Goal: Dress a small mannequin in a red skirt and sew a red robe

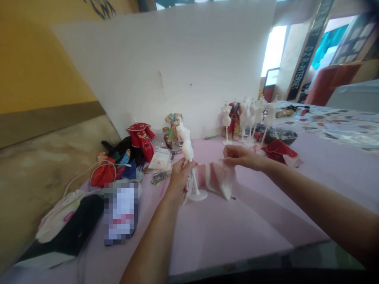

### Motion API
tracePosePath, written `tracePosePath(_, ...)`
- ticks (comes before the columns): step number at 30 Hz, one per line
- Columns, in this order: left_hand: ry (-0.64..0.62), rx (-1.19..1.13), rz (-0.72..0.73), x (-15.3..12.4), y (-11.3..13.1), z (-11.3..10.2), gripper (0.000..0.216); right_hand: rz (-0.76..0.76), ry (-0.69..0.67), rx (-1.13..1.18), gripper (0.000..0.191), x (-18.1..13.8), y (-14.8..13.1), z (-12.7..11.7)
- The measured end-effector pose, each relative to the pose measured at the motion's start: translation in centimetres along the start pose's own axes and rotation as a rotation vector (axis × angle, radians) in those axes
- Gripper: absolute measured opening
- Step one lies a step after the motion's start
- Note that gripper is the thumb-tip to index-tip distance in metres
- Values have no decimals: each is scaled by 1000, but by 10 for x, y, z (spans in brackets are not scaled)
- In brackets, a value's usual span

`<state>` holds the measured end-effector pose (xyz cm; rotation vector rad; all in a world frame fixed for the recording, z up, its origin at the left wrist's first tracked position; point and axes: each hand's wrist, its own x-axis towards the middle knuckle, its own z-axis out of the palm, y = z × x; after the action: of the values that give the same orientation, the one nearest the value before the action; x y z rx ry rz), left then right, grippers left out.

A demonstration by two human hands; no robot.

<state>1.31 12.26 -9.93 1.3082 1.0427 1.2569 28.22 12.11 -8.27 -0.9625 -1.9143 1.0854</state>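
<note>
Left hand (179, 173) clasps small white plastic dress-form mannequin (186, 145) at its waist, its round base on the pink table (237, 225); right hand (241, 156) pinches pale pink doll garment (219, 177) just beside it; bare white mannequins (251, 114) behind.

Left hand (179, 173) grips a white mannequin (186, 144) — right hand (241, 156) pinches pink cloth (217, 177) beside it.
</note>
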Motion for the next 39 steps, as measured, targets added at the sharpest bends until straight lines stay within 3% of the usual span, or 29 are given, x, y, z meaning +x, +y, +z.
tracePosePath(3, -15, 62, 44, -2, 0, 5, 23, 46, 34, 46, 24, 5, -5, 10)
tracePosePath(9, -165, 114, 51, -8, -11, 19, 21, 49, 89, 68, 45, 33, -35, 38)
tracePosePath(14, -257, 135, 28, -11, -24, 25, 21, 34, 226, 130, 41, 57, -49, 56)
tracePosePath(20, -299, 264, 109, -9, -7, 13, 30, 81, 308, 195, 43, 54, -49, 43)
tracePosePath(24, -272, 369, 186, -5, 1, 2, 29, 104, 271, 254, 44, 43, -48, 34)
tracePosePath(29, -221, 443, 186, 0, -7, 0, 19, 153, 147, 220, 43, 32, -52, 56)
tracePosePath(33, -160, 383, 206, 2, -7, 1, 15, 184, 218, 127, 42, 32, -57, 70)
tracePosePath(39, -127, 79, 139, 0, -2, 1, 20, 189, 317, -8, 41, 39, -55, 62)
